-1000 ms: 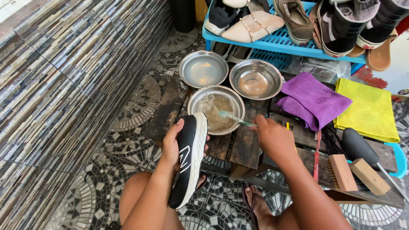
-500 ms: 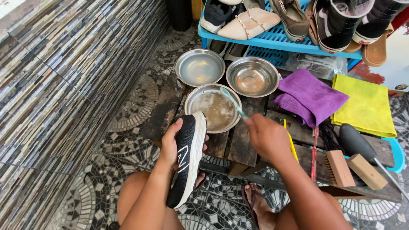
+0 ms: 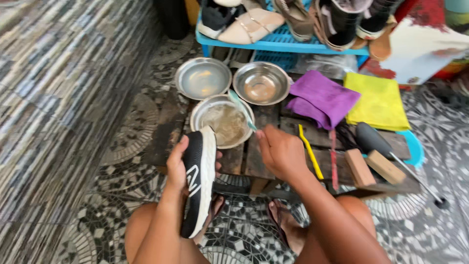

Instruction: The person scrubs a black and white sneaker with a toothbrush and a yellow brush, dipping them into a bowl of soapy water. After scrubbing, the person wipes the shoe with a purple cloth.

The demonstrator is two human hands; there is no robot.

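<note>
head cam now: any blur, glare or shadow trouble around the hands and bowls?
Head view: daylight, soft shadows. Left hand and black shoe fairly sharp; right hand and its light-blue brush slightly motion-smeared. Mild sheen on the three metal bowls, nothing blown out there. White board at top right near overexposed. Frame edges soft and stretched.

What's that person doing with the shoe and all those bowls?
The left hand holds a black sneaker with a white sole on its side. The right hand holds a light blue toothbrush over a metal bowl of murky water. Two more bowls sit behind it on a wooden pallet.
</note>
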